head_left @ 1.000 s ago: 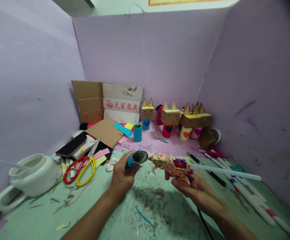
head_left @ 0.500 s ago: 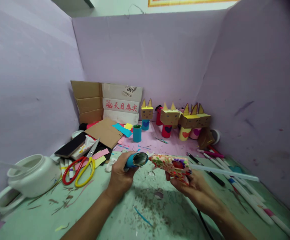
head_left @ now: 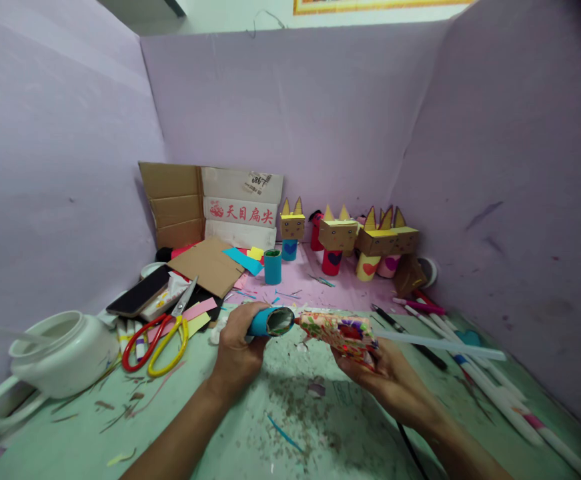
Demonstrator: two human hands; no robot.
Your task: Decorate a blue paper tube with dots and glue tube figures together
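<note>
My left hand (head_left: 237, 347) is closed around a blue paper tube (head_left: 260, 323), tilted on its side with its open end facing right and toward me. A pale inside shows through that end. In my right hand (head_left: 385, 373) is a glue gun (head_left: 343, 333) covered in a colourful pattern, its nozzle at the rim of the tube. A long translucent glue stick (head_left: 445, 344) sticks out of the gun's back, and a black cord hangs below. Another blue tube (head_left: 273, 268) stands upright behind my left hand.
Red-and-yellow scissors (head_left: 163, 340), a phone (head_left: 139, 291) and a white pot (head_left: 60, 353) lie to the left. Cardboard (head_left: 209, 265) is behind them. Several cat-eared cardboard figures (head_left: 339, 237) stand at the back. Markers (head_left: 500, 393) lie right; lilac walls (head_left: 295, 100) enclose the table.
My left hand has turned the tube slightly, showing more of its blue side. The glue gun has shifted a little left with the tube, its nozzle still at the rim.
</note>
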